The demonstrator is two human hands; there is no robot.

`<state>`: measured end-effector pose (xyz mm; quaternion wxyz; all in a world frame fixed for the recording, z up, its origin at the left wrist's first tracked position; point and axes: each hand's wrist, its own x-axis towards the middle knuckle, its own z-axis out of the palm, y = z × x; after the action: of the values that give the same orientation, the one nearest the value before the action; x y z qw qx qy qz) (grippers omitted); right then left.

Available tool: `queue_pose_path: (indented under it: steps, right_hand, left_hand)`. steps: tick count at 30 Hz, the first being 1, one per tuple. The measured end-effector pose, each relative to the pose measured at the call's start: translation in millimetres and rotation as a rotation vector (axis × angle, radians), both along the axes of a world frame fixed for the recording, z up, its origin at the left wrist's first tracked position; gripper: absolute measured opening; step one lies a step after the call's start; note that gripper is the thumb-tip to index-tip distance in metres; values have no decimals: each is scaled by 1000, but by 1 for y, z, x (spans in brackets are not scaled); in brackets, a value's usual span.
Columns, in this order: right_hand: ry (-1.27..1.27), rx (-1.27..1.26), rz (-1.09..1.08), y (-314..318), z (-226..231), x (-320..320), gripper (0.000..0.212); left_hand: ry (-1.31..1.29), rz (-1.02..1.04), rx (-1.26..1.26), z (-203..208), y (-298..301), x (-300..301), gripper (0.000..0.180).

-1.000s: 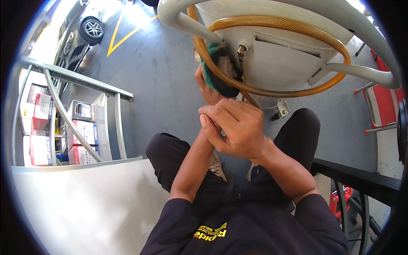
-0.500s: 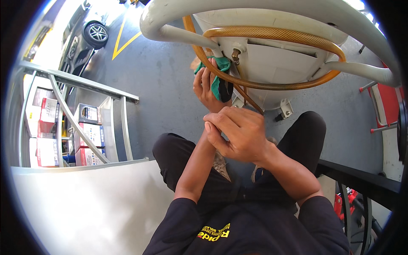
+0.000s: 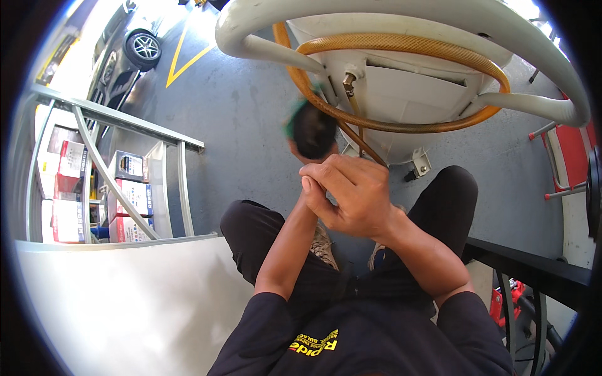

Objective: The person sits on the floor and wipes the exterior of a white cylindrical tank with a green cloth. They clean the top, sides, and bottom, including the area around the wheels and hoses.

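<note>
Beside the left side of a white tank-like machine [image 3: 407, 94], a green and black cloth [image 3: 313, 128], smeared by motion, covers most of my left hand [image 3: 295, 150]. Only a little of that hand shows at the cloth's lower edge; it seems wrapped round the cloth. My right hand [image 3: 351, 194] is closed over my left wrist, thumb and fingertips pressed together. Its palm side is hidden, so what it holds, if anything, cannot be seen. An amber braided hose [image 3: 401, 47] loops across the machine above both hands, near a brass fitting [image 3: 348, 83].
A thick white tube handle [image 3: 376, 7] arches over the machine. To my left stands a metal shelf frame [image 3: 125, 119] with several boxes [image 3: 132, 198] and a white panel [image 3: 125, 301]. A black rail [image 3: 527, 260] runs at lower right; a red chair-like thing [image 3: 567, 150] stands far right.
The cloth has turned, so its black part now faces up and hides my left fingers, which showed before. My right hand has stayed nearly in place.
</note>
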<state>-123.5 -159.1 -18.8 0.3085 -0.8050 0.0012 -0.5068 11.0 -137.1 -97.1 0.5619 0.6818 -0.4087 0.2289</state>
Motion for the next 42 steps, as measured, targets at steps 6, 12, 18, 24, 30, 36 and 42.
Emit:
queue_pose_path:
  steps: [6, 12, 18, 24, 30, 36, 42]
  right_hand:
    - [25, -1, 19, 1, -4, 0, 7]
    - [20, -13, 30, 4, -5, 1, 7]
    - [-5, -10, 47, 5, -3, -1, 7]
    - [35, -8, 70, 3, -7, -2, 7]
    - [15, -56, 86, 8, -1, -2, 10]
    - [56, -62, 145, 14, 0, -1, 12]
    - [47, -107, 116, 16, -11, 2, 11]
  left_hand:
    - [78, -112, -188, 20, -13, -4, 41]
    - [4, -79, -87, -32, -8, -6, 37]
    - [-55, -5, -173, -4, -26, -2, 36]
    - [36, 121, -168, 3, -33, -4, 54]
    - [107, 80, -247, 34, -34, 3, 55]
    - [-35, 133, -245, 9, -28, 13, 42]
    - [16, 106, -238, 24, -34, 4, 35]
